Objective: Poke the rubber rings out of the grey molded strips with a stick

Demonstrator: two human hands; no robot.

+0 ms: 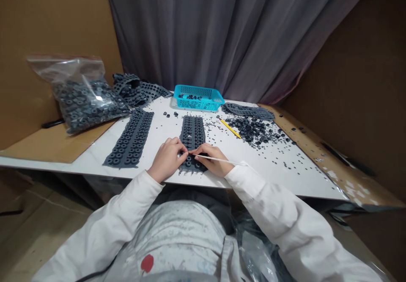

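A dark grey strip of moulded rubber rings lies lengthwise in front of me on the white table. Over its near part, my right hand is closed around a thin white stick, whose tip points down at the rings. My left hand rests at the strip's left edge, thumb and forefinger pinched together by the stick's tip. Whatever sits between those left fingertips is too small to make out. Both hands hide some of the nearer rings.
Left lies another ring strip, with a plastic bag of rings and piled sheets behind. A blue basket holds black bits. Right are a yellow pen-like tool, a heap of black pieces and another strip.
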